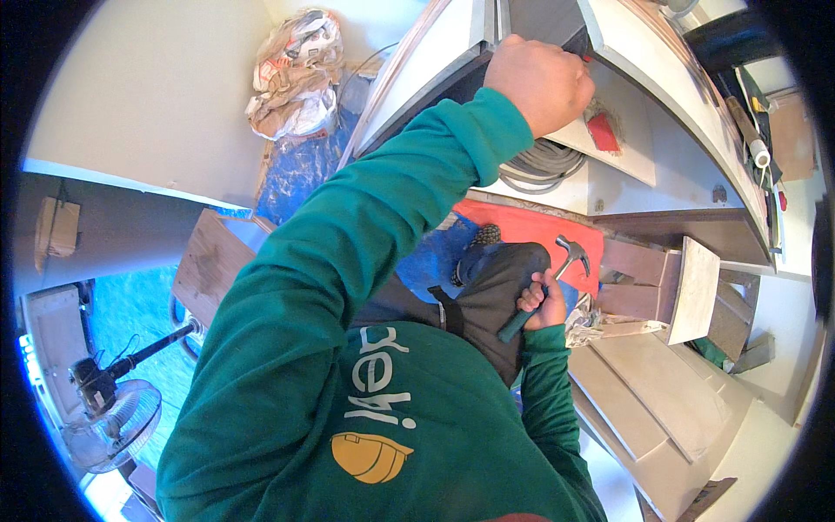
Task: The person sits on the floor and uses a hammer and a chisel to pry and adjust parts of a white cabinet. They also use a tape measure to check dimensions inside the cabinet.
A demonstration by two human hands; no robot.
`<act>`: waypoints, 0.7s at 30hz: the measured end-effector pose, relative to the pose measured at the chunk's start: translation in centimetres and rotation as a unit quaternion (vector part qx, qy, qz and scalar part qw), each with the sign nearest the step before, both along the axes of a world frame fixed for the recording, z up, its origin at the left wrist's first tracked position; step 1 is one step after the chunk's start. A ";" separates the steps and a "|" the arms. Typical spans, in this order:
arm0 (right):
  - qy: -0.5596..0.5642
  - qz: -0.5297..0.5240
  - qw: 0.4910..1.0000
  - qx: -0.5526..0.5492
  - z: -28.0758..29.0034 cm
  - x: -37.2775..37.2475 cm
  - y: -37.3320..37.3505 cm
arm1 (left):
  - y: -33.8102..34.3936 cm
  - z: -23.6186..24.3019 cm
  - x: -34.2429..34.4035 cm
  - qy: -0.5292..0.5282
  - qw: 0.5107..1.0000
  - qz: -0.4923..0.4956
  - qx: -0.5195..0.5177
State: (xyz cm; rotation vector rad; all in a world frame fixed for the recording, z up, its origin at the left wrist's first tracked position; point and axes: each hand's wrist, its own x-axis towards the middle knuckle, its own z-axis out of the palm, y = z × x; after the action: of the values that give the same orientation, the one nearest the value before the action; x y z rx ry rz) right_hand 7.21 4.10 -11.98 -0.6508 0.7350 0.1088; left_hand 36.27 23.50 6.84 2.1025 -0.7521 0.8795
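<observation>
My left hand (541, 84) is raised at the corner of a white cabinet (648, 61) with grey edges, its fingers curled closed. A dark piece with a bit of red shows beside the knuckles; what the fingers hold is hidden. Low by my bent knee, my right hand (546, 303) is closed around the dark green handle of a claw hammer (571, 252). The hammer's metal head points away from me, above an orange-red sheet (513, 223). Inside the cabinet lies a coil of grey cable (544, 167), next to a white board with a red patch (601, 133).
Crumpled paper sacks (297, 74) lie at the far left on blue sheeting (300, 178). A fan (113, 422) stands at the lower left. Wooden panels (652, 391) and a pale board (694, 289) are at the right. A roller-like tool (750, 130) is at the far right.
</observation>
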 end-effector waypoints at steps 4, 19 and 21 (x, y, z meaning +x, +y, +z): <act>-0.005 0.003 1.000 0.001 -0.1 0.0 -0.1 | -0.2 -0.1 0.0 -0.007 1.000 0.011 -0.001; 0.010 0.001 1.000 0.000 0.5 0.3 0.3 | -0.6 0.0 -0.2 0.003 1.000 0.025 0.000; 0.004 -0.001 1.000 0.007 0.3 0.2 0.2 | -0.8 0.1 -0.3 0.010 1.000 0.027 0.001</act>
State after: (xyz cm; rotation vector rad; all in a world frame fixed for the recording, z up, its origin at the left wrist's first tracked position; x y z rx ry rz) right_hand 7.41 4.34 -11.73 -0.6364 0.7415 0.1145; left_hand 35.96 22.69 6.95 2.1396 -0.6888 0.8845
